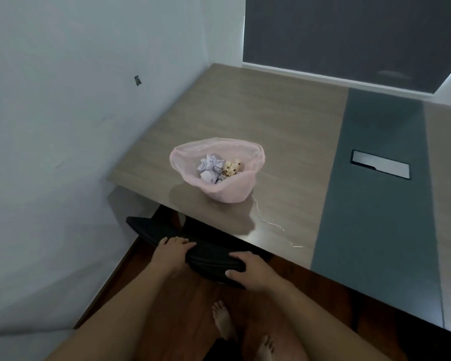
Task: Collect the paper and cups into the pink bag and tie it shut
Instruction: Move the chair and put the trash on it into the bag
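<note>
Paper (210, 166) and cups (232, 168) are in the pink bag (227, 191). Its mouth is open, untied, and a string (271, 224) lies on the surface (245, 113). Left hand (173, 246) and right hand (250, 269) both grip the chair back (211, 254).

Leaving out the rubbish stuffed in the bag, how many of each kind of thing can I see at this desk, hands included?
pink bag: 1
loose string: 1
metal hatch in the desk top: 1
black chair: 1
hands: 2, the left hand and the right hand, both on the chair
Total: 6
</note>
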The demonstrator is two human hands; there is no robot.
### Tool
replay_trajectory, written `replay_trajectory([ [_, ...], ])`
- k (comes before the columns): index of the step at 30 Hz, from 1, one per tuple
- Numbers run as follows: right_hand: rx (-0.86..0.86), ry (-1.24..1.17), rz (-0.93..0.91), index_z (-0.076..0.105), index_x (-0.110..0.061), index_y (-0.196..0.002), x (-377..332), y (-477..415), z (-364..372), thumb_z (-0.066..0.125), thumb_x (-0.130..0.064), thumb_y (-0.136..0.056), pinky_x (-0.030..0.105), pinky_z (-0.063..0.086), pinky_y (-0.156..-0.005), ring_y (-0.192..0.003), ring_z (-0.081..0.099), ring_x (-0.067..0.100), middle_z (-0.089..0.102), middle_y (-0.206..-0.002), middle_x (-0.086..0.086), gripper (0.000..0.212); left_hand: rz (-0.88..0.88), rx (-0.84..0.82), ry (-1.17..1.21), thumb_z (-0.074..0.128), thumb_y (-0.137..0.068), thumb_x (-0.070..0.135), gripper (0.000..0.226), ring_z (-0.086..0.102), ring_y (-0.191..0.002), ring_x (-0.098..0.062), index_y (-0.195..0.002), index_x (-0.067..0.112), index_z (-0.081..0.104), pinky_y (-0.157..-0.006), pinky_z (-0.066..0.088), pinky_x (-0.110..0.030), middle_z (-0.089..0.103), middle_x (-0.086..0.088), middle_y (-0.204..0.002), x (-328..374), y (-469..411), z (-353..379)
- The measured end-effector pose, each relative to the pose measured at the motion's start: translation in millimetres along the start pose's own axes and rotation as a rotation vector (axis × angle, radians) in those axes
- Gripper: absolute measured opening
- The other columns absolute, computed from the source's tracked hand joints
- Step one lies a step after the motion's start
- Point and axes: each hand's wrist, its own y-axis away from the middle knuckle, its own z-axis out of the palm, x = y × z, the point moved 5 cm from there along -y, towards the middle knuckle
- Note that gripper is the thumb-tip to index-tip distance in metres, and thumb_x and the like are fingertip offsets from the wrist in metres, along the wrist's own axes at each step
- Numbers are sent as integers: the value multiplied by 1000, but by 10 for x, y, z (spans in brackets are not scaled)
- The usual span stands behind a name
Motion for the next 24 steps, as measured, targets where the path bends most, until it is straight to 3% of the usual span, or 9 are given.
replay_trajectory([
  [3,132,79,-43,53,-26,-163,59,-40,118,63,-32,-109,36,37,-128,-153,45,26,51,-164,3,56,-52,181,7,58,-104,22,58,44,-151,-21,-158,39,50,-130,23,-45,51,3,-162,89,-5,104],
  [6,164,169,-66,54,-27,-163,37,-16,120,56,-21,-111,39,46,-121,-145,51,27,53,-162,4,52,-57,331,-11,52,-105,10,54,55,-140,-20,-152,36,60,-122,32,-40,61,4,-151,167,70,193],
  [16,114,345,-87,54,-31,-163,91,303,491,62,-27,-108,38,57,-98,-121,68,26,66,-146,5,56,-48,462,-68,48,-108,9,54,55,-135,-21,-150,40,60,-118,31,-39,63,6,-148,129,582,666],
  [24,-36,451,-112,42,-38,-169,40,629,1265,63,-28,-107,41,56,-105,-129,65,29,64,-154,3,66,-40,462,-7,49,-109,11,54,53,-136,-21,-153,41,58,-117,29,-38,60,7,-152,-66,1271,1231],
])
